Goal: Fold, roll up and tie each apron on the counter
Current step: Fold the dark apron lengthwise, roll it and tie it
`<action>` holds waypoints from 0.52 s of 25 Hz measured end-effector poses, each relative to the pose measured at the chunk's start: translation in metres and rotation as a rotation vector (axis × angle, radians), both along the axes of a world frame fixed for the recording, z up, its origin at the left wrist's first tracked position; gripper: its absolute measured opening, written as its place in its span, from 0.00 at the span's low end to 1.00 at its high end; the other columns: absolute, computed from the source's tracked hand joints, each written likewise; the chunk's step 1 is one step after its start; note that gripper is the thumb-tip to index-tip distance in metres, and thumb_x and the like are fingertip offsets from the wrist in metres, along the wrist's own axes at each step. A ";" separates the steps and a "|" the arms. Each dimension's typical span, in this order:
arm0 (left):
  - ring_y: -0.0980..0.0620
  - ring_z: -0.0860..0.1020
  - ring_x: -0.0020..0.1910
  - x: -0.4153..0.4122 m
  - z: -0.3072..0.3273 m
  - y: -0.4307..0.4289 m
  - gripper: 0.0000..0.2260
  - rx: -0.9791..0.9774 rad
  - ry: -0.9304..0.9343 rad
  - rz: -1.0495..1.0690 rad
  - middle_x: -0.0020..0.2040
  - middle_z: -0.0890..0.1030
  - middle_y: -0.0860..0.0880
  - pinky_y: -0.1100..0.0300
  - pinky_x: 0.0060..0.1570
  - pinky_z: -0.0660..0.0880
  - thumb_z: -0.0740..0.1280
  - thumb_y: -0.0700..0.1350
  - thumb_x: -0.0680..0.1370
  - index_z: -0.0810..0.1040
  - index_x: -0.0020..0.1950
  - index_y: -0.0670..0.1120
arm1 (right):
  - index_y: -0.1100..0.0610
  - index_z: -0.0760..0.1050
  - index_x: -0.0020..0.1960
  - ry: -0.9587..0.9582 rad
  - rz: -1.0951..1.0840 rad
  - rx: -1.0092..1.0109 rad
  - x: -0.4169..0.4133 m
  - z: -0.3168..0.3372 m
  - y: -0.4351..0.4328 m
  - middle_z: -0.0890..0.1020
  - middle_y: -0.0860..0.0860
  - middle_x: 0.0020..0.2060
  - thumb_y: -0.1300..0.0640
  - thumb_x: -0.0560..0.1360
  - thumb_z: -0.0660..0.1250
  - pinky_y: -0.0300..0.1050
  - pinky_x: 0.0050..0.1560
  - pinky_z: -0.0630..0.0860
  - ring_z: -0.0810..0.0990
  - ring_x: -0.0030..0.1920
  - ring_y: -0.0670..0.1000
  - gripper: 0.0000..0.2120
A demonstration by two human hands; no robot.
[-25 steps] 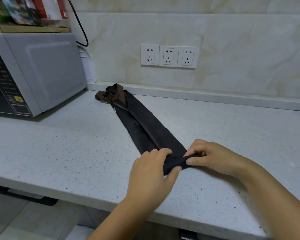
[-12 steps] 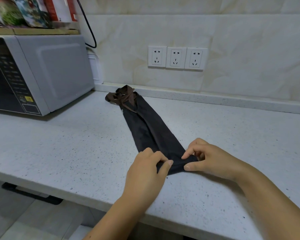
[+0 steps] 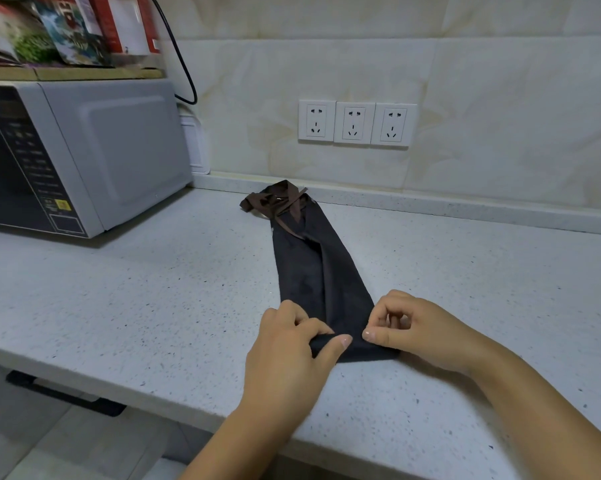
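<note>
While the view has swung a little, the real news is at the near end of the apron: the loose turn-over of a second ago has tightened into a small, neat roll. The left hand grips it, fingers curled over the top and thumb pressed against the front. The right hand has changed shape. Fingers that lay across the fold are now arched and bunched, with the thumb tip on the roll, so I'd call it a light pinch mid-regrip rather than a firm hold. The apron lies on the counter to the right of the microwave, a narrow folded band. Its brown straps are heaped just right of the microwave's rear corner, and its rolled end sits well forward of the microwave's front. Folding looks done and rolling has only just begun: most of the band is flat, and the straps wait untouched for the tie.
</note>
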State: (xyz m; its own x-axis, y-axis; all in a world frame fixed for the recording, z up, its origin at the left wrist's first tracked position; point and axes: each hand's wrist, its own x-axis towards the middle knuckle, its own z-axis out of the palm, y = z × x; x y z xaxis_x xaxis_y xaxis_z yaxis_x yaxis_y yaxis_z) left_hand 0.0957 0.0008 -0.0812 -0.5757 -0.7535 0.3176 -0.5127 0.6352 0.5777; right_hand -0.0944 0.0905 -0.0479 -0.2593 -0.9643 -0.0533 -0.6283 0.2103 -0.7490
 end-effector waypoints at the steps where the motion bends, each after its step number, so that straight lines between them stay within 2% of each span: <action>1: 0.60 0.67 0.51 -0.002 0.001 -0.002 0.16 -0.009 -0.039 0.012 0.48 0.70 0.60 0.68 0.43 0.69 0.58 0.66 0.76 0.79 0.50 0.58 | 0.45 0.80 0.41 0.018 0.013 0.018 0.000 0.000 0.000 0.75 0.42 0.43 0.44 0.67 0.75 0.34 0.45 0.69 0.72 0.39 0.40 0.07; 4: 0.59 0.69 0.49 -0.004 0.004 -0.004 0.15 -0.045 -0.110 0.001 0.47 0.72 0.60 0.66 0.42 0.69 0.55 0.65 0.78 0.76 0.51 0.58 | 0.46 0.80 0.39 0.052 0.022 0.056 0.001 0.001 -0.001 0.74 0.42 0.45 0.43 0.67 0.75 0.33 0.45 0.69 0.72 0.39 0.38 0.08; 6: 0.59 0.69 0.50 -0.001 0.004 -0.001 0.13 -0.089 -0.082 -0.014 0.48 0.72 0.61 0.66 0.43 0.69 0.53 0.62 0.79 0.73 0.55 0.61 | 0.47 0.80 0.39 0.076 0.010 0.051 0.002 0.001 -0.003 0.76 0.43 0.43 0.43 0.70 0.73 0.34 0.45 0.69 0.72 0.38 0.38 0.08; 8: 0.60 0.70 0.50 0.000 0.008 -0.001 0.14 -0.038 -0.059 0.013 0.49 0.74 0.62 0.65 0.44 0.70 0.52 0.62 0.80 0.74 0.57 0.61 | 0.47 0.80 0.38 0.072 0.011 0.051 0.002 0.001 -0.003 0.76 0.44 0.42 0.43 0.70 0.73 0.34 0.44 0.69 0.72 0.37 0.38 0.08; 11: 0.55 0.77 0.44 -0.020 0.024 -0.020 0.18 0.102 -0.152 0.079 0.39 0.79 0.55 0.58 0.43 0.75 0.59 0.67 0.75 0.79 0.46 0.55 | 0.47 0.81 0.38 0.057 0.020 0.048 0.000 0.001 -0.002 0.76 0.45 0.44 0.45 0.67 0.75 0.33 0.44 0.71 0.72 0.37 0.39 0.07; 13: 0.50 0.79 0.40 -0.037 0.031 -0.032 0.23 0.174 -0.235 0.085 0.37 0.81 0.49 0.55 0.39 0.75 0.61 0.68 0.74 0.75 0.36 0.50 | 0.48 0.80 0.38 0.053 0.046 0.024 0.001 0.000 -0.001 0.76 0.44 0.44 0.47 0.67 0.76 0.32 0.44 0.71 0.72 0.38 0.40 0.08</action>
